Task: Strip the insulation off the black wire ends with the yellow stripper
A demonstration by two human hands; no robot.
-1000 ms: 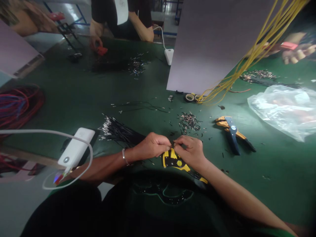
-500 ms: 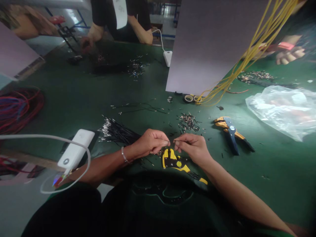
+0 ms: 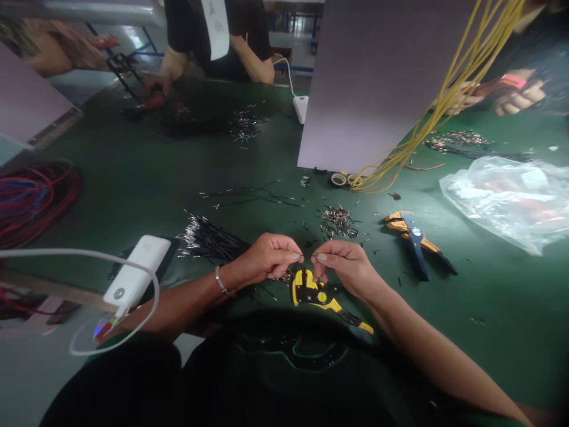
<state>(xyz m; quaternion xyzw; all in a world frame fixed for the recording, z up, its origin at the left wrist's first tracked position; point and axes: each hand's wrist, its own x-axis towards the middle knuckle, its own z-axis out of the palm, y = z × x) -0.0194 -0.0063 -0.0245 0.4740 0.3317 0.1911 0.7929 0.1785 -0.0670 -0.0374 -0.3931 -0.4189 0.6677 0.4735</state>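
Observation:
Thumb and fingers of my left hand (image 3: 281, 256) are pinched together on a thin dark wire, only its tip showing. My right hand (image 3: 341, 262) faces it with a small gap between, its thumb and forefinger also pinching a thin wire; whether it is the same piece I cannot tell. Just below the fingertips lies a yellow and black wire stripper (image 3: 317, 296). Left of my left hand rests a bundle of black wires (image 3: 213, 237) with bare silvery ends, partly hidden by the hand. Beyond my right hand is a heap of cut wire scraps (image 3: 338, 222).
A blue and orange wire stripper (image 3: 415, 237) and a clear plastic bag (image 3: 511, 201) lie on the right. Yellow wires (image 3: 427, 133) hang beside a grey panel (image 3: 368, 89), near tape rolls (image 3: 340, 179). A white power bank (image 3: 137, 270) and red-blue coils (image 3: 35, 198) are left. Co-workers sit opposite.
Both my hands stay in nearly the same place, still pinched, with slight finger shifts. Across the table, a co-worker's hand now holds a red-handled tool at the far left.

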